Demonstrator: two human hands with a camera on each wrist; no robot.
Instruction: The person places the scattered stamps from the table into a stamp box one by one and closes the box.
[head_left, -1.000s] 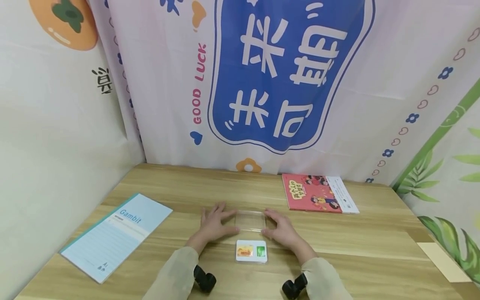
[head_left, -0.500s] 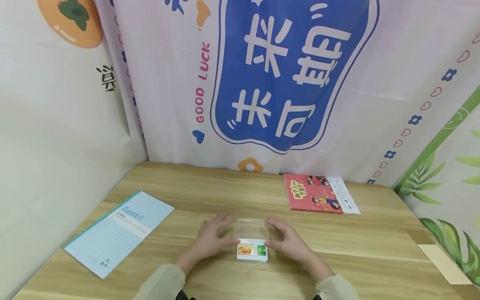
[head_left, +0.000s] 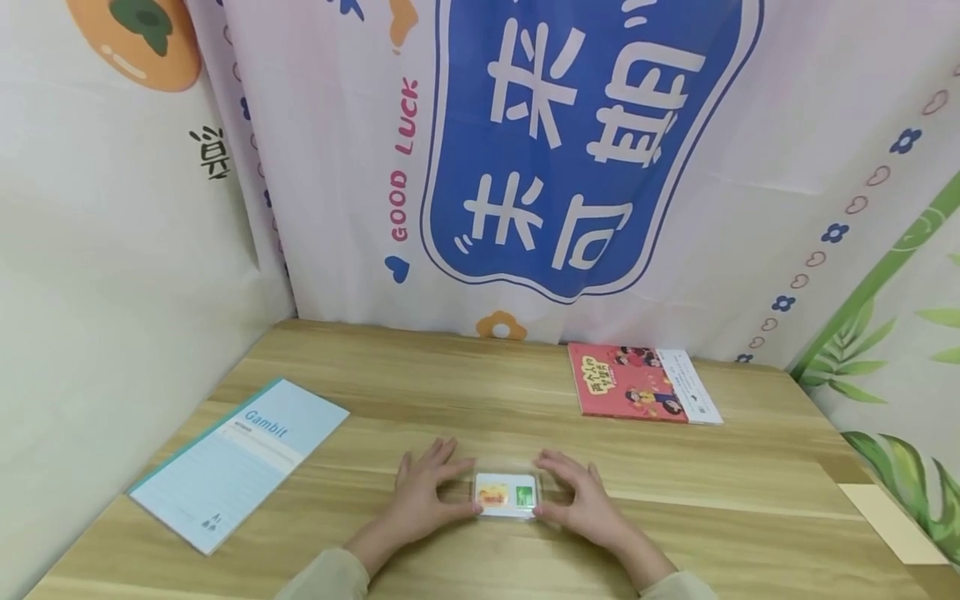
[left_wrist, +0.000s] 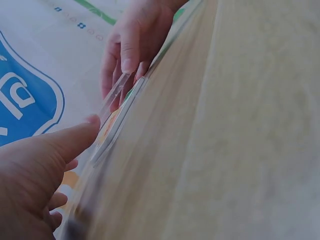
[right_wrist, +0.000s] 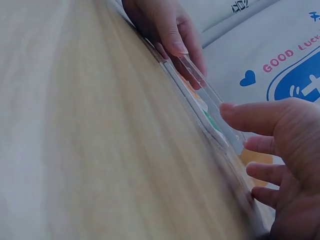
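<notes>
Pinching a clear plastic lid (head_left: 507, 481) over the small white card box (head_left: 506, 497), both hands sit low centre. Left hand (head_left: 422, 490) grips its left edge, right hand (head_left: 581, 497) its right.

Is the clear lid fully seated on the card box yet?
Not fully: the clear lid covers the card box, but both wrist views show a gap along the near edge. Left hand and right hand hold it.

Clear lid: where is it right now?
Head view: the clear lid sits over the card stack at the table's near centre, pinched between the left hand and right hand.
</notes>
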